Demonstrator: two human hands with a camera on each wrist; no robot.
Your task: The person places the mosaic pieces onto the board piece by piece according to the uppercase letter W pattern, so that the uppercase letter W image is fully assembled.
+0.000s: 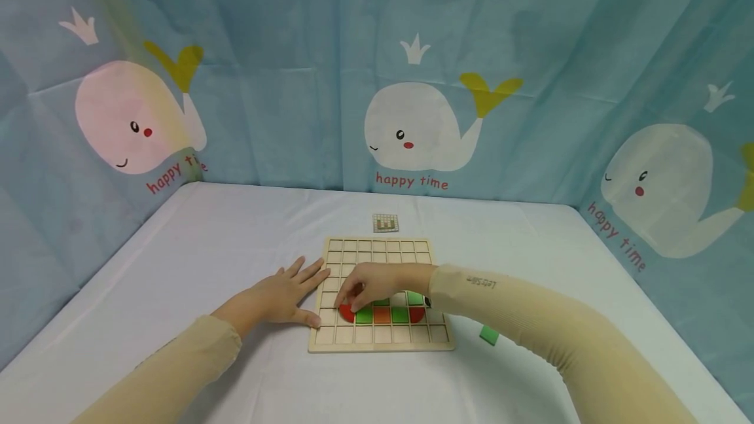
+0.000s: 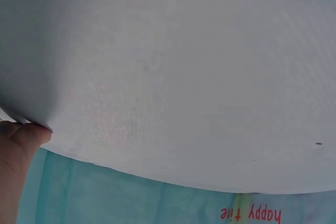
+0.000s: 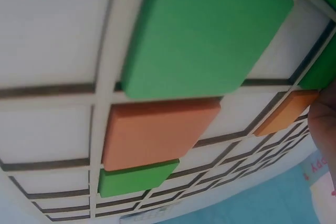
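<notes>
A wooden grid board [image 1: 383, 339] lies on the white table. My left hand [image 1: 279, 294] rests flat at the board's left edge, fingers spread, the thumb overlapping the frame; only part of that hand [image 2: 18, 148] enters the left wrist view. Reaching across the board, my right hand [image 1: 374, 282] pinches a rounded red piece [image 1: 347, 313] at the left end of a row, thumb and forefinger on it. Along that row sit a green tile [image 1: 364, 315], an orange tile [image 1: 382, 315], another green tile [image 1: 400, 315] and a rounded red piece [image 1: 417, 314].
Right of the board, a loose green tile [image 1: 489, 334] lies partly behind the right sleeve [image 1: 518, 309]. A small pattern card [image 1: 385, 223] lies beyond the board's far edge. A blue curtain [image 1: 283, 116] printed with whales encloses the table's back and sides.
</notes>
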